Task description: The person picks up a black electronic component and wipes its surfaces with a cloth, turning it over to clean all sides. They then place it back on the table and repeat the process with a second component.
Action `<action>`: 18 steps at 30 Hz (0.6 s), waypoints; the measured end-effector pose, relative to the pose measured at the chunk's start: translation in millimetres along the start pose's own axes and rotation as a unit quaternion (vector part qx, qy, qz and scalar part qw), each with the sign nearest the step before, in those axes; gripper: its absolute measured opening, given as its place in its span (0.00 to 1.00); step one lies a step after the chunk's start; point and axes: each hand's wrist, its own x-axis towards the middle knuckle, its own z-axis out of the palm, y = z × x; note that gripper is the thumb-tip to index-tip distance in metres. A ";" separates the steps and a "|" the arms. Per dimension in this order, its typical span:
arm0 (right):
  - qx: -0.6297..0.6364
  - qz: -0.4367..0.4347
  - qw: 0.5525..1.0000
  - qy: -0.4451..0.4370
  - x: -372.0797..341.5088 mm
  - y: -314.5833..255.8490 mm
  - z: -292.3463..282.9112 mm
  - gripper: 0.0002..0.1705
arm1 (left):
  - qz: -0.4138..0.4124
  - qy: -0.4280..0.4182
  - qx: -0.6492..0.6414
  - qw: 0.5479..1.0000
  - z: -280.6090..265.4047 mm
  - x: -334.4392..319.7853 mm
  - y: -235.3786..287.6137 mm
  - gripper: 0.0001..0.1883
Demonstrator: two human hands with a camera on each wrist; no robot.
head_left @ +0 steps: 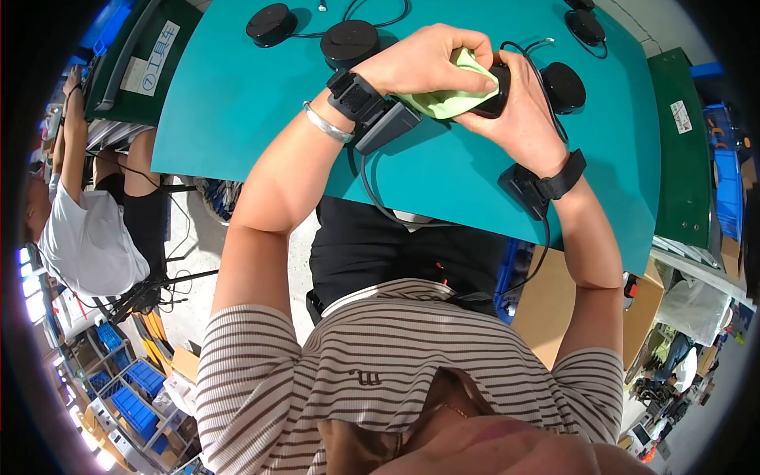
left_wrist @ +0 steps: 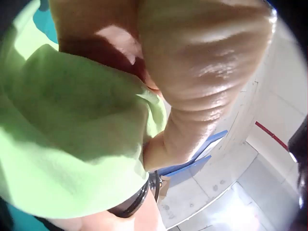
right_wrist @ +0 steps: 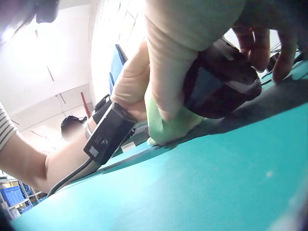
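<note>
My left hand (head_left: 434, 62) pinches a light green cloth (head_left: 440, 105) between thumb and fingers, pressed against a black rounded device (head_left: 500, 93). The device is gripped by my right hand (head_left: 524, 111), its thumb on the near side and its fingers around the far side. In the right wrist view the device (right_wrist: 219, 84) has a glossy dark surface and is held close over the table, the cloth (right_wrist: 168, 122) next to the thumb. Across the left wrist view the cloth (left_wrist: 72, 130) spreads wide and hides most of the device.
On the green table (head_left: 245, 134) lie black round pucks with cables: one (head_left: 271, 25) at the far left, one (head_left: 350, 43) beside my left wrist, one (head_left: 564, 87) right of my right hand, others (head_left: 584, 28) at the far right. Another person (head_left: 95, 237) sits at left.
</note>
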 end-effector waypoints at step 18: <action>0.005 0.011 1.000 0.006 1.5 -5.2 -1.8 0.45 | 0.019 0.015 0.023 0.999 3.4 -0.3 0.6 0.14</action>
